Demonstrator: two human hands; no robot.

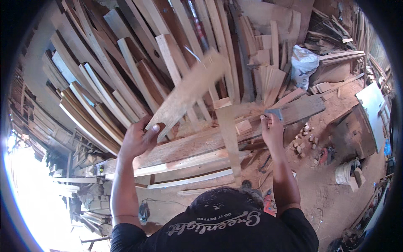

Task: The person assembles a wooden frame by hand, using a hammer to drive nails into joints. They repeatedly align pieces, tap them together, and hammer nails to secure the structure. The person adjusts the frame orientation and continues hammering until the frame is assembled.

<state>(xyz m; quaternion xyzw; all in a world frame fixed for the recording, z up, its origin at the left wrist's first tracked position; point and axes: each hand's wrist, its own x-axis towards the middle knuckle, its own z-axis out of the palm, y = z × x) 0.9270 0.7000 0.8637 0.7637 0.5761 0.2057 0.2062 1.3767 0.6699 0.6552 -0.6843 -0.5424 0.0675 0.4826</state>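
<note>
My left hand [142, 135] is closed round the lower end of a flat wooden board [184, 94], which is raised and slants up to the right. Its far end is smeared by motion. My right hand [271, 128] pinches a small, flat grey-blue piece [275, 114] over the long workbench plank [302, 109]; its kind is unclear. Between the hands another pale board [228, 136] lies across the plank, its near end sticking out toward me. Close to that board, on its right, rests a small wooden block [243, 127].
Upright timber lengths [126, 63] lean along the far side. A white plastic sack [304, 65] stands at the back right. Wood offcuts [303, 143], a red power tool [325, 155] and a pale bucket-like container [347, 174] sit on the dusty floor at the right.
</note>
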